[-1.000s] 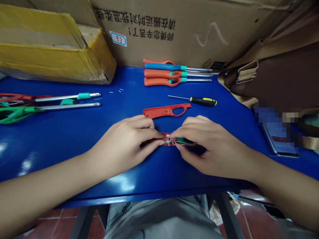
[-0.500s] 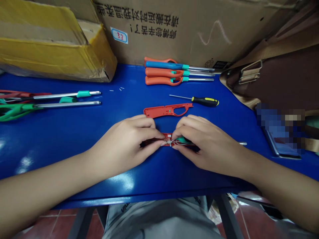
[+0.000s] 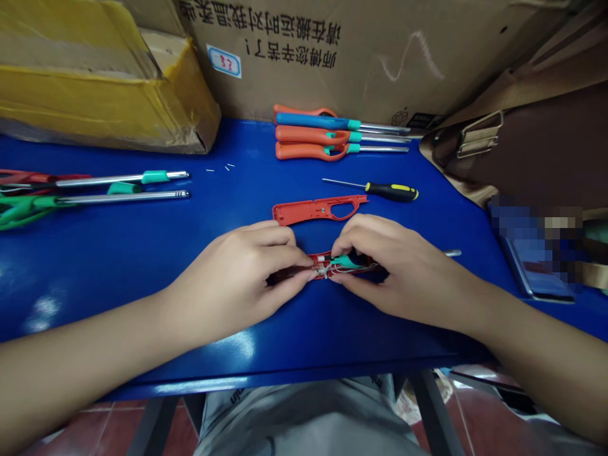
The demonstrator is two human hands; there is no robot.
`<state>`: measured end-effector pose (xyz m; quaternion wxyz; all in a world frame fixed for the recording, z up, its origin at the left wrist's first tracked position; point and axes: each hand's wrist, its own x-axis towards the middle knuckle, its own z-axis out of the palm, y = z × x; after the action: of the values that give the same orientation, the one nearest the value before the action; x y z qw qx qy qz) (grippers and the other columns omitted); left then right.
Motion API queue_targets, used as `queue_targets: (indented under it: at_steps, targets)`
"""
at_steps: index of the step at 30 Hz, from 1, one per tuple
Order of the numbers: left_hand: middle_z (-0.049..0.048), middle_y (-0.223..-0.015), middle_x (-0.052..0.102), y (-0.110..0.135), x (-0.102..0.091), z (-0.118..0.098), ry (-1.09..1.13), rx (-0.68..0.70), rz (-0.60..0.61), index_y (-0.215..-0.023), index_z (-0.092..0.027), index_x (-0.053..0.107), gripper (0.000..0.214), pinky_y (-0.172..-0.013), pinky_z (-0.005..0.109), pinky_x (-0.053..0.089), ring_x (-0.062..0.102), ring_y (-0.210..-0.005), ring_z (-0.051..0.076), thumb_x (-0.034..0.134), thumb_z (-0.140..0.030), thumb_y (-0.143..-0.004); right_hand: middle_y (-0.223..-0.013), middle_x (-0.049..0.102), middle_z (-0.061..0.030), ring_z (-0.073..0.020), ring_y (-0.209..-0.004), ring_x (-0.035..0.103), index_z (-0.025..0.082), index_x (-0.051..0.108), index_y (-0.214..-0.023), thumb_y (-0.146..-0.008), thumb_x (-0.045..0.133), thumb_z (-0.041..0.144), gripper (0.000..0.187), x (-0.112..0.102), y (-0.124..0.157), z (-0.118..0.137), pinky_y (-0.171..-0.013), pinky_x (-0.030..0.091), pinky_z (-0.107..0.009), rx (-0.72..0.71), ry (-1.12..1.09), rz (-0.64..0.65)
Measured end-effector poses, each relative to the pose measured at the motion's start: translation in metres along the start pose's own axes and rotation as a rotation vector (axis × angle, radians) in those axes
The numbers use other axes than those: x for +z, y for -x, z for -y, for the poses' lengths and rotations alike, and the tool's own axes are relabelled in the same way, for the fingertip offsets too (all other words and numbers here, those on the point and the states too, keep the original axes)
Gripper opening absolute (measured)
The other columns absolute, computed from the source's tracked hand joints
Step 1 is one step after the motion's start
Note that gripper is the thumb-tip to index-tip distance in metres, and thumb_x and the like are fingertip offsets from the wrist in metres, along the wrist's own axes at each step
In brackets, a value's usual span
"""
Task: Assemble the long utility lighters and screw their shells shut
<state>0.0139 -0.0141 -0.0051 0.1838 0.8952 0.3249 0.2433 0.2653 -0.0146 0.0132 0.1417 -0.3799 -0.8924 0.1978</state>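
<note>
Between my hands, low over the blue table, lies an opened red gas lighter (image 3: 323, 276) with its inner parts and thin wires showing. My left hand (image 3: 242, 275) pinches its left end between thumb and fingers. My right hand (image 3: 396, 272) closes around its right half, thumb and fingertips at the green trigger (image 3: 348, 261). The lighter's metal tube (image 3: 453, 253) sticks out beyond my right hand. Just behind my hands rests the loose red half-shell (image 3: 304, 210), its hollow side up. Most of the lighter's body is hidden under my fingers.
A black and yellow screwdriver (image 3: 392, 191) lies behind the half-shell. Several assembled lighters (image 3: 308, 134) sit against the large cardboard box (image 3: 370, 82). Opened lighters (image 3: 123, 197) and a taped box (image 3: 180, 107) are at left, near small white pins (image 3: 228, 167). A phone (image 3: 541, 266) lies right.
The metal tube's tip has swung back and slightly left. The green trigger now shows more between my right fingers. My left hand has stayed almost still.
</note>
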Motion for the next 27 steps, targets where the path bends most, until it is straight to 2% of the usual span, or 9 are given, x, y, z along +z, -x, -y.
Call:
queue_targets:
  at_steps: [9,14,20,27]
  targets:
    - [0.003,-0.088,0.07,0.0008,0.0,-0.0004,-0.016,0.0,0.007,-0.104,-0.019,0.08,0.015,-0.075,0.032,0.053,0.065,-0.084,0.018,0.066,-0.025,-0.1,-0.104,0.068,-0.0063,-0.0203,-0.094,0.061,0.019,0.073,-0.104,-0.103,0.058,0.021,0.016,-0.0012,0.0011,0.0012,-0.082,0.043,-0.037,-0.139,0.13,0.054]
    - [0.0037,-0.089,0.071,0.0007,-0.0003,-0.0006,-0.016,0.006,0.001,-0.103,-0.019,0.079,0.016,-0.076,0.032,0.053,0.066,-0.085,0.018,0.065,-0.025,-0.101,-0.104,0.07,-0.007,-0.0205,-0.094,0.06,0.018,0.075,-0.103,-0.104,0.057,0.022,0.019,-0.0036,0.0017,-0.0003,-0.081,0.041,-0.038,-0.189,0.19,0.001]
    - [0.0045,-0.089,0.071,0.0002,-0.0007,-0.0006,-0.027,0.024,0.003,-0.103,-0.018,0.08,0.017,-0.075,0.032,0.054,0.066,-0.084,0.019,0.064,-0.026,-0.101,-0.098,0.071,-0.0071,-0.0187,-0.085,0.058,0.017,0.077,-0.091,-0.106,0.052,0.021,0.029,-0.0052,0.0025,0.0003,-0.078,0.041,-0.037,-0.258,0.223,0.001]
    - [0.0045,-0.089,0.071,-0.0006,-0.0019,-0.0004,-0.029,0.026,-0.002,-0.104,-0.018,0.08,0.017,-0.075,0.033,0.053,0.066,-0.084,0.019,0.065,-0.026,-0.101,-0.099,0.073,-0.0067,-0.0187,-0.087,0.059,0.017,0.077,-0.09,-0.105,0.055,0.02,0.027,-0.0062,0.0022,-0.0001,-0.077,0.041,-0.037,-0.232,0.204,-0.031]
